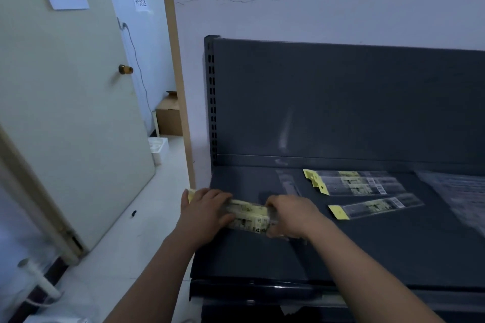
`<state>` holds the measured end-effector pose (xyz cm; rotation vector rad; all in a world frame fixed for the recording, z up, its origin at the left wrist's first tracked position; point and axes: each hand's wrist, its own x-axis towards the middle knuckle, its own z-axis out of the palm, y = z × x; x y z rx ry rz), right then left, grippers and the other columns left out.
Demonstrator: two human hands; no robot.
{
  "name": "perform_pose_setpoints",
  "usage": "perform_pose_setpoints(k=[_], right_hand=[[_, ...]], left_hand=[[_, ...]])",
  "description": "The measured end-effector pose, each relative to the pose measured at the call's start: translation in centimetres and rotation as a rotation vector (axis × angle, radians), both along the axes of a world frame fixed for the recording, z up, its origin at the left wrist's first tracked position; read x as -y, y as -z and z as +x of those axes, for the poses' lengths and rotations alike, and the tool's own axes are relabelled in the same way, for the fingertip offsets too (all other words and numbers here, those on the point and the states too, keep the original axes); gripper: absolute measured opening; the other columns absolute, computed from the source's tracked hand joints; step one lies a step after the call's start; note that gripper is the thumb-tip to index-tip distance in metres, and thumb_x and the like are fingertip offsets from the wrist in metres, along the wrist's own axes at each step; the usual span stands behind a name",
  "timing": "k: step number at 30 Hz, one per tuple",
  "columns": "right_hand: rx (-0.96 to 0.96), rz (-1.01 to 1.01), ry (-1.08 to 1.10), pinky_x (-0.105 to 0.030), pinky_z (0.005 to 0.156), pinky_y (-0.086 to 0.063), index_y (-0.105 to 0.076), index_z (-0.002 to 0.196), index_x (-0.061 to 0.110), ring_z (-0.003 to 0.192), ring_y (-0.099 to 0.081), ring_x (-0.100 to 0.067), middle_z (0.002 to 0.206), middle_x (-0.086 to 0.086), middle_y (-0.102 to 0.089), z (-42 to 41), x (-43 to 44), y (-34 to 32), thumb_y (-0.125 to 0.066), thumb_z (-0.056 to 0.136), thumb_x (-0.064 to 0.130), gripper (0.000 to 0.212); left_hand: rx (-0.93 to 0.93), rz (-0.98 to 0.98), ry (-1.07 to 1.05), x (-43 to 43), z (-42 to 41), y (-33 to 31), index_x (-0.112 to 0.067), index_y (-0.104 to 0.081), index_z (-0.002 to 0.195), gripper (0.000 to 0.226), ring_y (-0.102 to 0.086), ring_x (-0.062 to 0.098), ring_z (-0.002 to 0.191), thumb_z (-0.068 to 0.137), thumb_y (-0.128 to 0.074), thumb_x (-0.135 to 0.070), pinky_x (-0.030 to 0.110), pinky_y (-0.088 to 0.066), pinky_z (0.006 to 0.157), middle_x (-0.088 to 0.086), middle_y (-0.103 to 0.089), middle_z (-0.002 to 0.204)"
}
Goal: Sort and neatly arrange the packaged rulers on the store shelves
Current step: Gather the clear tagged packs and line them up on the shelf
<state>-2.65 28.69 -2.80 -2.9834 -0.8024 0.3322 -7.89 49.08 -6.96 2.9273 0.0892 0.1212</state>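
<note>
A bundle of packaged rulers [249, 216] with yellow labels lies across the left part of the dark shelf [367, 249]. My left hand [207, 210] grips its left end, and my right hand [291, 216] grips its right end. A row of three packaged rulers [354, 182] lies side by side farther back on the shelf. In front of that row, one single packaged ruler [375, 207] lies at a slant. A clear empty-looking sleeve [287, 182] rests left of the row.
Clear plastic packaging [462, 196] covers the shelf's right end. The shelf's back panel [341, 102] rises behind. To the left an open door [68, 102] leads to a room with a cardboard box [169, 117] and a white tray [158, 148] on the floor.
</note>
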Motion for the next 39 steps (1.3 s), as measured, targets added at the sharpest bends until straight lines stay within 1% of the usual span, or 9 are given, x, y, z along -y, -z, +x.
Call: perform_pose_setpoints(k=[4,8,15,20,25,29,31,34,39], right_hand=[[0.072,0.031,-0.026,-0.031,0.074,-0.041,-0.055,0.108,0.026,0.104,-0.059,-0.023,0.112,0.0,-0.063,-0.6,0.6,0.0,-0.071,0.076,0.034,0.037],[0.045,0.138,-0.019,-0.029,0.073,-0.038,-0.057,0.107,0.028,0.102,-0.057,-0.02,0.11,0.004,-0.062,-1.4,1.4,-0.7,-0.07,0.078,0.031,0.032],[-0.059,0.235,0.138,-0.027,0.072,-0.041,-0.056,0.092,0.039,0.086,-0.053,-0.011,0.091,0.015,-0.054,-0.9,7.8,-3.1,-0.074,0.077,0.033,0.024],[-0.172,0.291,0.306,-0.025,0.078,-0.049,-0.061,0.084,0.034,0.087,-0.061,-0.011,0.091,0.012,-0.064,1.1,15.1,-3.7,-0.082,0.071,0.023,0.027],[-0.137,0.179,0.388,-0.024,0.085,-0.042,-0.064,0.09,0.036,0.105,-0.058,-0.015,0.103,0.013,-0.059,4.1,22.1,-4.1,-0.082,0.067,0.026,0.031],[-0.11,0.066,0.385,-0.032,0.102,-0.037,-0.067,0.107,0.032,0.12,-0.052,-0.02,0.128,0.007,-0.058,6.7,26.1,-3.8,-0.081,0.069,0.031,0.041],[-0.125,0.032,0.363,-0.033,0.102,-0.036,-0.065,0.113,0.03,0.121,-0.052,-0.018,0.13,0.007,-0.058,8.0,27.4,-3.3,-0.078,0.073,0.031,0.042],[-0.107,-0.059,0.302,-0.036,0.106,-0.03,-0.06,0.122,0.032,0.126,-0.047,-0.021,0.135,0.003,-0.053,9.7,28.7,-2.2,-0.072,0.079,0.031,0.044],[-0.166,-0.056,0.171,-0.041,0.113,-0.028,-0.032,0.146,0.031,0.138,-0.024,-0.028,0.147,-0.005,-0.03,11.8,29.4,-1.4,-0.074,0.08,0.034,0.078]], left_hand=[[-0.025,0.06,0.028,-0.3,0.5,-0.4,-0.037,-0.048,0.127,0.046,-0.044,0.017,0.124,0.089,-0.045,-0.063,0.042,-0.018,0.113,-0.009,-0.051,0.129],[-0.027,-0.014,0.102,-0.8,0.6,-1.8,-0.034,-0.061,0.108,0.038,-0.055,0.011,0.096,0.084,-0.056,-0.062,0.029,-0.041,0.085,-0.012,-0.059,0.108],[0.033,-0.076,0.24,4.4,1.8,-4.4,-0.032,-0.063,0.099,0.03,-0.058,0.012,0.091,0.084,-0.059,-0.058,0.031,-0.042,0.077,-0.011,-0.065,0.099],[0.028,-0.105,0.329,11.9,3.7,-4.3,-0.026,-0.063,0.102,0.036,-0.06,0.018,0.098,0.086,-0.057,-0.058,0.031,-0.039,0.078,-0.005,-0.067,0.103],[-0.021,-0.227,0.359,19.6,6.0,-4.3,-0.022,-0.061,0.111,0.04,-0.059,0.02,0.099,0.089,-0.054,-0.055,0.029,-0.038,0.074,0.0,-0.067,0.108],[-0.063,-0.22,0.343,24.5,7.8,-4.1,-0.019,-0.055,0.094,0.032,-0.051,0.016,0.084,0.092,-0.053,-0.051,0.028,-0.031,0.067,-0.003,-0.059,0.091],[-0.11,-0.231,0.325,26.3,8.9,-3.5,-0.017,-0.054,0.094,0.031,-0.05,0.014,0.086,0.093,-0.053,-0.048,0.029,-0.034,0.069,-0.003,-0.057,0.096],[-0.185,-0.22,0.292,27.9,10.2,-1.8,-0.014,-0.056,0.122,0.041,-0.05,0.019,0.11,0.092,-0.057,-0.043,0.029,-0.041,0.088,0.005,-0.053,0.124],[-0.26,-0.149,0.156,28.4,11.0,-0.9,-0.02,-0.039,0.142,0.062,-0.039,0.023,0.128,0.089,-0.06,-0.045,0.033,-0.038,0.103,0.005,-0.038,0.142]])
